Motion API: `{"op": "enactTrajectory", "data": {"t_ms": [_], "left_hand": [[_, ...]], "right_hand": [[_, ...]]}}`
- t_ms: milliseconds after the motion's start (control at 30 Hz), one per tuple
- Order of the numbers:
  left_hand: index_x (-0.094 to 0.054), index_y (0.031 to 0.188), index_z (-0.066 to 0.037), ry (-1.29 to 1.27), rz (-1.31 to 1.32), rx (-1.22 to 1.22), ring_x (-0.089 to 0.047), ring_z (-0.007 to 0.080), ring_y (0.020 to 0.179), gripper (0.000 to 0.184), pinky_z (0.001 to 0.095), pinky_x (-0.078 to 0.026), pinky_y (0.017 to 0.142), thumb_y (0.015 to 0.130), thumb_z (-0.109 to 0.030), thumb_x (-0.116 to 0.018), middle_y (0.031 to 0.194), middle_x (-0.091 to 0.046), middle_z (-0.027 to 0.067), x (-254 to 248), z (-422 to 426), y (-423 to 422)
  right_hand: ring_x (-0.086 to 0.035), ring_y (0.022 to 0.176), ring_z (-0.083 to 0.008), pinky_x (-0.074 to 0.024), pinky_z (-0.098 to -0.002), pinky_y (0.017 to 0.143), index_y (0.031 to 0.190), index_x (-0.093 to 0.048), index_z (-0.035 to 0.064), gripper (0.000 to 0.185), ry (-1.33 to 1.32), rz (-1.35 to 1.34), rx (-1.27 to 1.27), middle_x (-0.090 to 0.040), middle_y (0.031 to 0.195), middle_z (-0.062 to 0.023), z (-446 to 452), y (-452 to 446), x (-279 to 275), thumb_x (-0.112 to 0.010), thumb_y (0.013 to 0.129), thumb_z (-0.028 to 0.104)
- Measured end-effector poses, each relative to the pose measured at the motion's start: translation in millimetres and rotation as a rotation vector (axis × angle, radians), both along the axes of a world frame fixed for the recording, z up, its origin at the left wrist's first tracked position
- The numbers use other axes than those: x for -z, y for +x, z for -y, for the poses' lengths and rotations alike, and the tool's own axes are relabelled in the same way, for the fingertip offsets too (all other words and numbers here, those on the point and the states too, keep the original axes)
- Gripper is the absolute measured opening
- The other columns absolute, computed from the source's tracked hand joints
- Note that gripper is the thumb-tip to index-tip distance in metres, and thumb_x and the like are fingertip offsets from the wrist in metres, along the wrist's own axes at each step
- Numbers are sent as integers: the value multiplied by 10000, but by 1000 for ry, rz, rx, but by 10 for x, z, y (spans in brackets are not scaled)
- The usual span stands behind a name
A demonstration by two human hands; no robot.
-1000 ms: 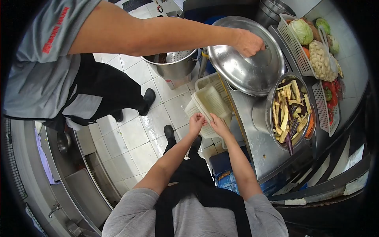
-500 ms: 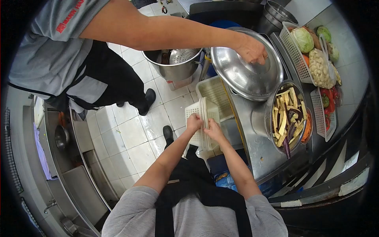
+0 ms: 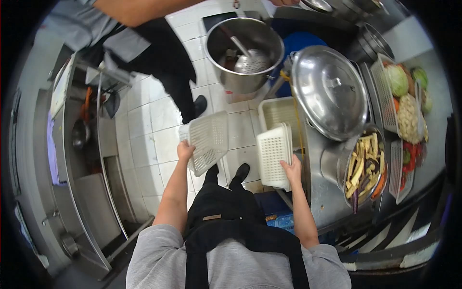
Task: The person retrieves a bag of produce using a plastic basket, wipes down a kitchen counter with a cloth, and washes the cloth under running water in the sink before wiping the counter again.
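My left hand point(image 3: 186, 151) grips the rim of one white perforated plastic basket point(image 3: 210, 139), held out over the tiled floor. In my right hand point(image 3: 292, 169) is a nested stack of similar white baskets point(image 3: 273, 156), tilted on its side, with the thumb over the rims. The stack is apart from the single basket. Just behind the stack stands another pale basket point(image 3: 279, 113), close to the counter's edge.
On the steel counter point(image 3: 321, 185) at right are a large lidded pot point(image 3: 329, 91), a bowl of cut eggplant point(image 3: 363, 168) and vegetable baskets point(image 3: 385, 91). A deep steel pot point(image 3: 244, 53) holding a skimmer stands ahead. A co-worker point(image 3: 159, 53) stands at upper left.
The basket stack has been parted: one basket went left with my left hand, the rest right. The co-worker's hand has left the lid and moved up. My view has shifted.
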State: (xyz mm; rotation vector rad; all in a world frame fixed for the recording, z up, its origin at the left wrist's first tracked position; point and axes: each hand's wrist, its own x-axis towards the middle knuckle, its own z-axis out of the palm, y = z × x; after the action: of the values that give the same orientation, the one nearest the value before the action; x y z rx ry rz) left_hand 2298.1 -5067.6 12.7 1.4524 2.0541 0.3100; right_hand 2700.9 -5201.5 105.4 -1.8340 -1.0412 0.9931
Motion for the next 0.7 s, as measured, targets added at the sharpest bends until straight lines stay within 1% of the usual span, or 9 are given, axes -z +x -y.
{"op": "enactTrajectory", "data": {"t_ms": [67,133,200,233,333,433,500,600,700], "left_hand": [[-560,664,1,13,110,-254,-584,250,605,184,357,-455,579,532,-112,-620,631,-579,146,174,131,-586],[-564,732,3,-30,195,-434,-592,224,627,185,355,-479,569,569,-74,-601,686,-595,125,-132,301,-899],[-533,837,4,-51,650,-706,-591,231,646,249,365,-509,566,596,-43,-578,772,-586,122,-405,489,-1114],[-483,926,7,-137,628,-755,-590,239,653,324,386,-528,579,609,-12,-548,828,-566,125,-506,544,-1196],[-478,934,18,-109,911,-861,-590,238,676,325,379,-530,581,614,4,-534,839,-562,126,-399,820,-1490],[-473,954,31,-79,1059,-865,-581,246,739,339,373,-527,617,618,34,-512,881,-554,127,-496,944,-1496],[-461,988,37,-59,1189,-836,-567,253,810,365,383,-505,699,626,47,-501,917,-546,129,-548,988,-1523],[-467,996,27,-65,1215,-823,-556,259,845,367,391,-491,729,631,48,-496,921,-544,125,-636,946,-1605],[-488,973,7,-78,1207,-819,-550,245,842,340,388,-485,705,634,26,-506,909,-547,108,-660,872,-1818]], "right_hand": [[-575,790,-309,-435,-336,692,901,-519,-18,269,-54,185,26,-578,832,-210,-77,-88,1,-621,661,51],[-565,792,-326,-438,-353,689,911,-508,-13,276,-74,294,0,-573,830,-212,-232,-140,159,-617,669,65],[-555,794,-343,-441,-370,685,921,-498,-7,283,-79,406,-16,-569,829,-215,-442,-181,327,-613,678,80],[-544,804,-355,-431,-390,683,942,-488,0,299,-170,542,14,-562,843,-212,-565,-194,404,-607,684,93],[-526,805,-373,-418,-434,683,975,-465,5,325,-246,835,5,-547,855,-206,-964,-101,740,-594,706,132],[-519,851,-359,-426,-428,719,1008,-431,11,345,-341,832,38,-517,947,-198,-1265,-11,895,-584,721,125],[-453,995,-343,-420,-426,776,1189,-317,38,592,-508,848,69,-437,1093,-192,-1390,-95,961,-621,706,195],[-390,1073,-346,-383,-429,845,1259,-215,46,737,-556,893,-4,-358,1193,-193,-1455,-513,820,-635,695,268],[-388,1083,-362,-353,-408,882,1207,-321,-7,756,-454,840,-241,-399,1161,-244,-1343,-700,1484,-664,635,349]]}}
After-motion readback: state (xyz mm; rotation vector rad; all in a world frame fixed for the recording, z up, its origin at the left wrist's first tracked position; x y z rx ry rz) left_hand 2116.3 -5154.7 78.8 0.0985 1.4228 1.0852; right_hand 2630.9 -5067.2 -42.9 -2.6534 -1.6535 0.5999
